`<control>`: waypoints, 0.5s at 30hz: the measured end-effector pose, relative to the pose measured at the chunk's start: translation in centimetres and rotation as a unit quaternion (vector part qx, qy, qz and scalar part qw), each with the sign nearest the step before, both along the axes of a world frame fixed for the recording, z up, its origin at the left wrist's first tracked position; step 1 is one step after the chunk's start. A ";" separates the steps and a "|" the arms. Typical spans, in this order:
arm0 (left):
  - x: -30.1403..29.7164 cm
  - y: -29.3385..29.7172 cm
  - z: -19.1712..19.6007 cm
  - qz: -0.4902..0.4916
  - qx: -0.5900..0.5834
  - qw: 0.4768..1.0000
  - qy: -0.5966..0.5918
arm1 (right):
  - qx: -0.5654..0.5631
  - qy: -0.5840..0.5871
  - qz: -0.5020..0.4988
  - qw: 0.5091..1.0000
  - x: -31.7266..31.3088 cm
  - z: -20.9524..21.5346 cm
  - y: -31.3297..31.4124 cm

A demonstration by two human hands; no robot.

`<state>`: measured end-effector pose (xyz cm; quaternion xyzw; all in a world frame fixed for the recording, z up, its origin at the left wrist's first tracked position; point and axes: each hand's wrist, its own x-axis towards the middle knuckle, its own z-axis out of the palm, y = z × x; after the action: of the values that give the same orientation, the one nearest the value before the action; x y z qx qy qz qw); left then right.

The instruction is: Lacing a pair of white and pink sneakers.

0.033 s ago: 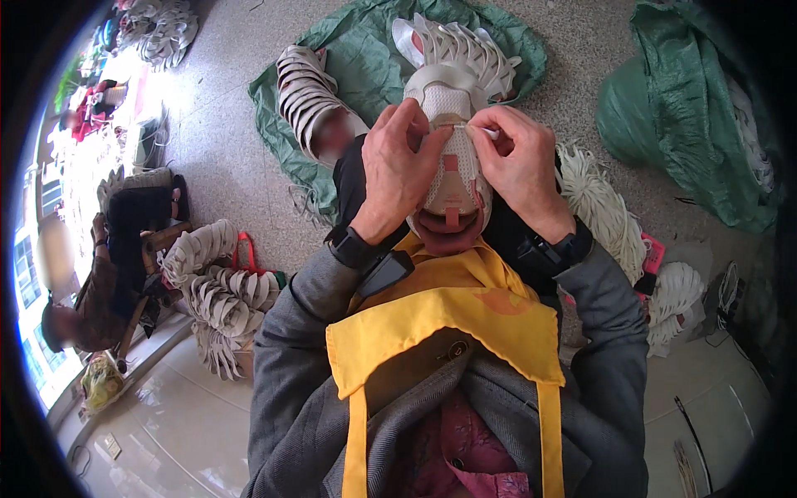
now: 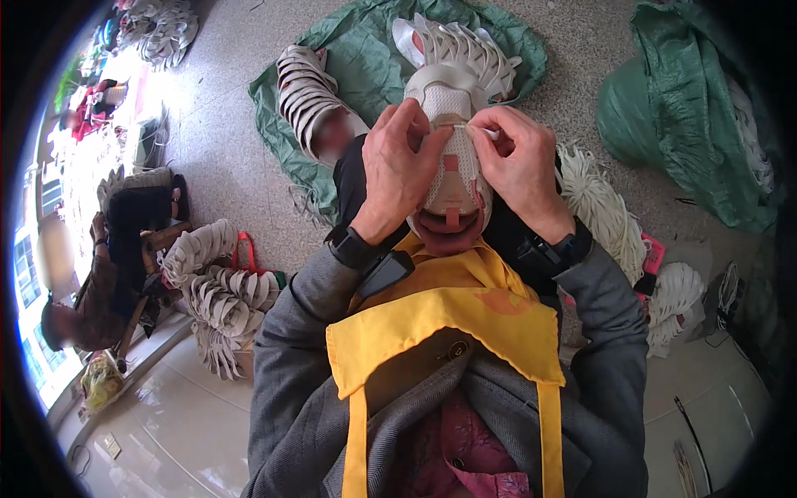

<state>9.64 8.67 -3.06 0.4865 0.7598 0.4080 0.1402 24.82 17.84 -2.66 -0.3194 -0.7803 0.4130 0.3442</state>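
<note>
White mesh shoe upper (image 2: 452, 170) — pinched by left hand (image 2: 398, 170); right hand (image 2: 519, 166) grips, seemingly, a lace tip (image 2: 490, 133).

Packaging in view: big green sack (image 2: 689, 108) at upper right on the floor, bulging, top open and crumpled. Second green sack (image 2: 365, 66) spread flat on the floor at top centre, shoe parts lying on it. Small pink tag (image 2: 653, 253) right of the arm. No screens or signs legible.
</note>
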 end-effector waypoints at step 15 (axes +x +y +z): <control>-0.1 -0.1 -0.1 0.002 -0.005 1.000 -0.017 | -0.045 0.002 0.006 0.999 -0.1 -0.9 0.1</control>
<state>9.55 8.60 -3.14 0.4774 0.7602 0.4128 0.1543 24.68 17.98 -3.54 -0.3288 -0.7620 0.4504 0.3290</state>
